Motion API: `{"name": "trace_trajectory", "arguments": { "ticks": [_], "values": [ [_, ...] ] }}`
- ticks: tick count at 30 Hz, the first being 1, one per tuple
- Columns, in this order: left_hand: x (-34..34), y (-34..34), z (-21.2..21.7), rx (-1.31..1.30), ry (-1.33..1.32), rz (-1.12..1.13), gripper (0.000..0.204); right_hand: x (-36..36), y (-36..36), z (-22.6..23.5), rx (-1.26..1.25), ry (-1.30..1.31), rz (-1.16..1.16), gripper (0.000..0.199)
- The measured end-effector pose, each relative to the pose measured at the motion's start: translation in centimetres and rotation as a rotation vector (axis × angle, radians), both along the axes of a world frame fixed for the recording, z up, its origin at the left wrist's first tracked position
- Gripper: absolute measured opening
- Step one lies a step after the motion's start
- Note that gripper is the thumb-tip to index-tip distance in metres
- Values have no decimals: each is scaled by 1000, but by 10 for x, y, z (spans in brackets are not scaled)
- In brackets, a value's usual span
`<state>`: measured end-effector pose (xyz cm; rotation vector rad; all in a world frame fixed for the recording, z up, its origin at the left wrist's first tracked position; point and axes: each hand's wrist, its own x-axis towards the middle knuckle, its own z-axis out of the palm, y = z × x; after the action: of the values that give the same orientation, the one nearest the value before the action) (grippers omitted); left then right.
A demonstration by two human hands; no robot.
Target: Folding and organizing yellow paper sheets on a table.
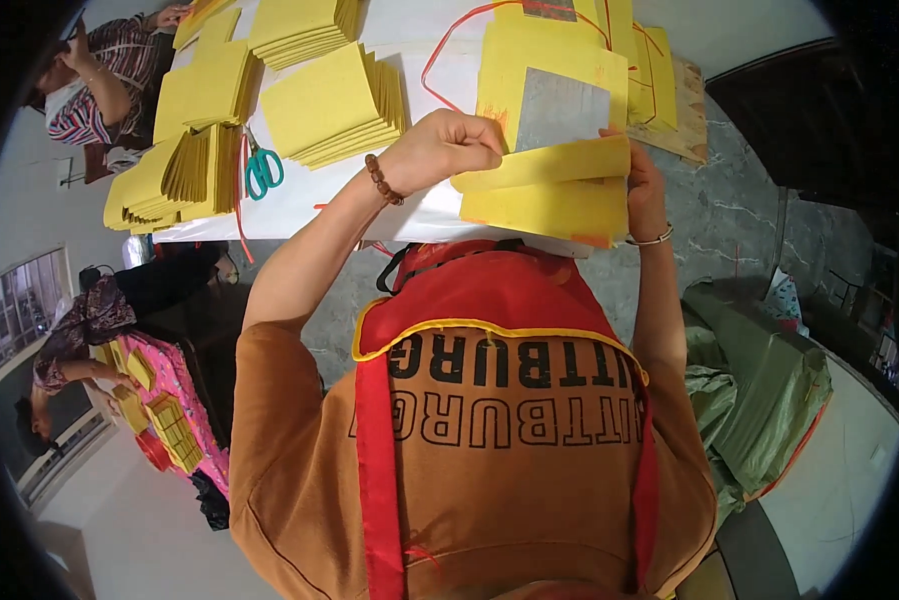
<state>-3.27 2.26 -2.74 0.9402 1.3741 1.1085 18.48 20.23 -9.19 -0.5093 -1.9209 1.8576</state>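
Observation:
At the table's near edge lies a yellow paper sheet point(544, 205) with a folded strip across it and a grey patch just beyond. My left hand point(459, 148), a beaded bracelet on its wrist, has its fingers curled closed at the strip's left end. My right hand point(646, 190) grips the right end, the thumb and fingers on either side of the paper. More yellow sheets with a grey square point(564, 110) lie flat beyond my hands. Green-handled scissors point(263, 172) rest to the left, their blades partly hidden.
Fanned yellow paper stacks point(334, 105) cover the white table point(429, 210) on the left. A red cord point(439, 60) loops over the far sheets. Two other people work at the left, one by a pink-covered table point(204, 425). Green wrapped bundles point(759, 390) stand at the right.

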Motion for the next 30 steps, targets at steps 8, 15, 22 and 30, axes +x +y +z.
{"name": "trace_trajectory", "arguments": {
  "ticks": [8, 15, 22, 30],
  "values": [
    [3, -3, -1, -23, 48, -9, 11, 6, 6, -1, 83, 21, 35, 46],
    [23, -11, 17, 635, 948, -250, 29, 5, 3, 1, -47, 10, 29, 34],
    [26, -10, 20, 513, 1215, -397, 56, -2, -6, 12, -31, -43, -38, 29],
    [15, -2, 18, 599, 1024, -353, 22, 3, -1, 6, -2, -14, -5, 30]
  ]
}}
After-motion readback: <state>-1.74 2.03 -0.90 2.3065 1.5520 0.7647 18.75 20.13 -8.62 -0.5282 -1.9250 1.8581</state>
